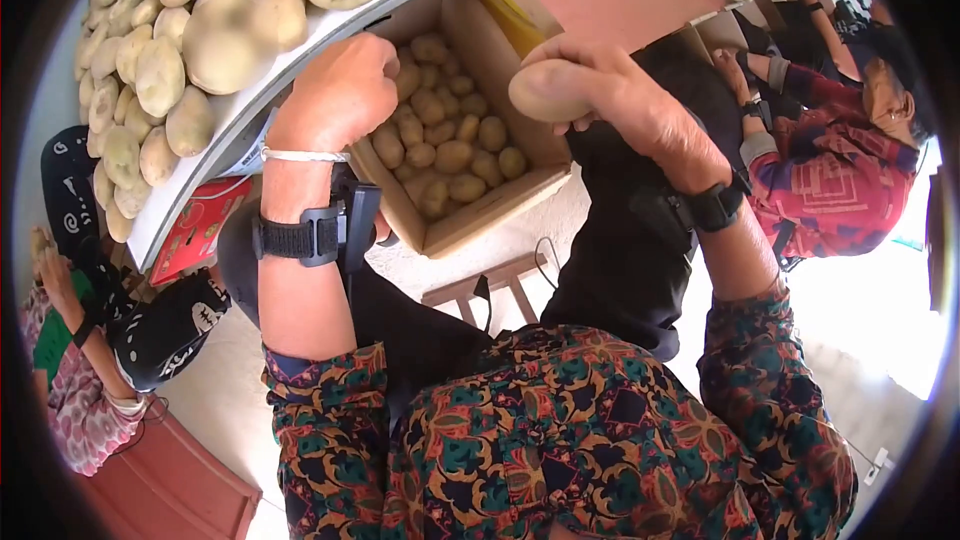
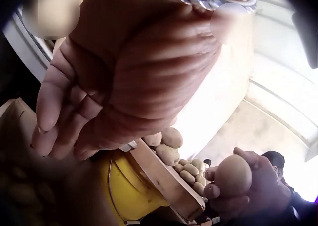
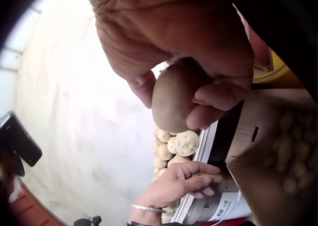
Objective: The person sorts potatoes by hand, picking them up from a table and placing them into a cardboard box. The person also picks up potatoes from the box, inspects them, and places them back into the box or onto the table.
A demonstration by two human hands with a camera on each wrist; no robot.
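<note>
My right hand (image 1: 645, 110) grips a large potato (image 1: 547, 90) to the right of an open cardboard box (image 1: 490, 212). Fingers and thumb wrap the same potato (image 3: 173, 99) in the right wrist view. Over the box's left edge hangs my left hand (image 1: 340, 95), its fingers loosely bent; the left wrist view shows nothing in this hand (image 2: 144, 72). Potatoes (image 1: 453, 155) cover the bottom of the box between my forearms.
A pale-edged table (image 1: 232, 105) at upper left carries a large heap of potatoes (image 1: 160, 80). A yellow bucket (image 2: 131, 186) stands beyond the box. Two other people sit at far left and right. A red box (image 1: 200, 230) is under the table.
</note>
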